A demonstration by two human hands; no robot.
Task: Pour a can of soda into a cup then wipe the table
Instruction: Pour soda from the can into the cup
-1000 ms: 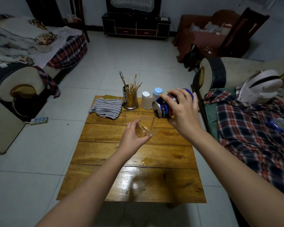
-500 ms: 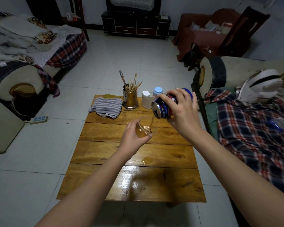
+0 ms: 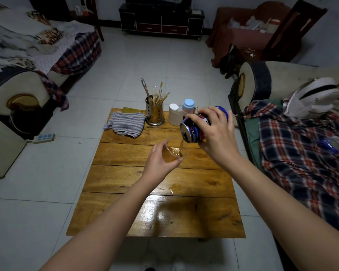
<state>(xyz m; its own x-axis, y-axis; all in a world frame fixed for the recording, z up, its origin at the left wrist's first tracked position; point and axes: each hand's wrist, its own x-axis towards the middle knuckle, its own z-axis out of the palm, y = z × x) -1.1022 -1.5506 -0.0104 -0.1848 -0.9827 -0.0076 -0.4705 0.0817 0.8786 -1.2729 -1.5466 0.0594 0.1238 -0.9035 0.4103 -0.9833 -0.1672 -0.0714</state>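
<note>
The amber liquid in the clear plastic cup (image 3: 174, 153) has risen since earlier. The left hand (image 3: 158, 163) grips the cup above the wooden table (image 3: 164, 212); its fingers hide the cup's near side. The right hand (image 3: 216, 137) clasps the tilted blue soda can (image 3: 192, 132), covering most of the label.

Liquid level in the clear cup (image 3: 174, 153) is higher than 1.0 s ago: then only a shallow amber layer at the bottom, now the amber fills roughly the lower half. A thin amber stream now runs from the mouth of the soda can (image 3: 193, 132) down into the cup; it was hard to make out in the earliest frame. Can mouth sits slightly lower and closer to the cup rim than before. Right hand (image 3: 216, 137) has dipped a little with the can. Left hand (image 3: 159, 162) has edged the cup marginally nearer the can.
</note>
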